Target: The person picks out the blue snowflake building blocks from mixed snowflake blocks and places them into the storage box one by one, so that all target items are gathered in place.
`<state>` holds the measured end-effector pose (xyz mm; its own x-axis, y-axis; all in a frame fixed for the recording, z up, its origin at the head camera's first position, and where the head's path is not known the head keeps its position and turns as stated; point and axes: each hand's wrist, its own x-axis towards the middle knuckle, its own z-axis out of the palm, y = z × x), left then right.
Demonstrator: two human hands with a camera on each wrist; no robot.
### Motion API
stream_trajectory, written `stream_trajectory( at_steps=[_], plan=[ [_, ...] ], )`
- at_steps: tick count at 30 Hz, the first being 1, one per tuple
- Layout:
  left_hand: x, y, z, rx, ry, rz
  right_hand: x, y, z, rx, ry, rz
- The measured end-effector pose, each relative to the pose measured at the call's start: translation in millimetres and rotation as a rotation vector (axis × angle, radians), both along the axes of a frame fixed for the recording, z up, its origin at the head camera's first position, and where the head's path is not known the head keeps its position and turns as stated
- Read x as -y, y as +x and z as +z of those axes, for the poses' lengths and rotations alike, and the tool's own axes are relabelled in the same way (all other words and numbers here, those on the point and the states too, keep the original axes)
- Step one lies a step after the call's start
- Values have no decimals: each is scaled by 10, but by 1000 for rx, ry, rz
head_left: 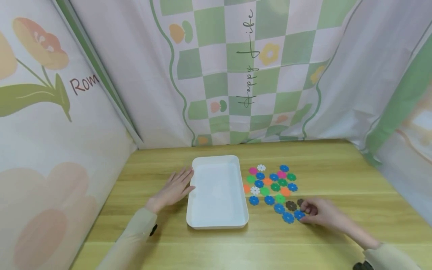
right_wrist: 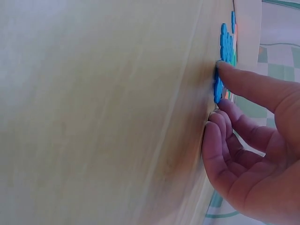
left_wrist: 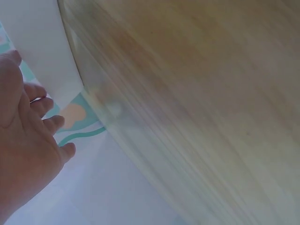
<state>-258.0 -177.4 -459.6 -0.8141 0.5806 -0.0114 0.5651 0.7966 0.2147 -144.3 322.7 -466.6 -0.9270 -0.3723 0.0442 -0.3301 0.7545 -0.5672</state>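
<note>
A white rectangular tray (head_left: 217, 227) lies on the table. My left hand (head_left: 173, 189) rests against the tray's left edge with its fingers extended; the left wrist view shows that hand (left_wrist: 28, 126) beside the tray's white side (left_wrist: 42, 42). Right of the tray, flat flower-shaped plastic discs lie loose in several colours. At their near right end my right hand (head_left: 320, 213) pinches a blue disc (head_left: 299, 215) by its edges. In the right wrist view, thumb and index finger of that hand (right_wrist: 253, 136) are on either side of a blue disc (right_wrist: 217, 89); the other fingers curl inward.
Close to my right fingers lie a brown disc (head_left: 291, 205) and another blue disc (head_left: 288, 217). Farther back are green discs (head_left: 275, 187), orange ones (head_left: 285, 191), a white disc (head_left: 261, 168) and a pink disc (head_left: 253, 171). Printed curtains (head_left: 162, 112) stand around the wooden table (head_left: 162, 240).
</note>
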Motion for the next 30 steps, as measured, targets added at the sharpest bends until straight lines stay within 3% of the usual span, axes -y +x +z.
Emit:
stream_trajectory(
  at_steps=[15,30],
  plan=[
    [-6,-19,-20,-114,-86,-28,14,0,13,49,-17,-14],
    [-10,-14,-10,-116,-119,-22,46,-33,41,78,-3,-6]
  ],
)
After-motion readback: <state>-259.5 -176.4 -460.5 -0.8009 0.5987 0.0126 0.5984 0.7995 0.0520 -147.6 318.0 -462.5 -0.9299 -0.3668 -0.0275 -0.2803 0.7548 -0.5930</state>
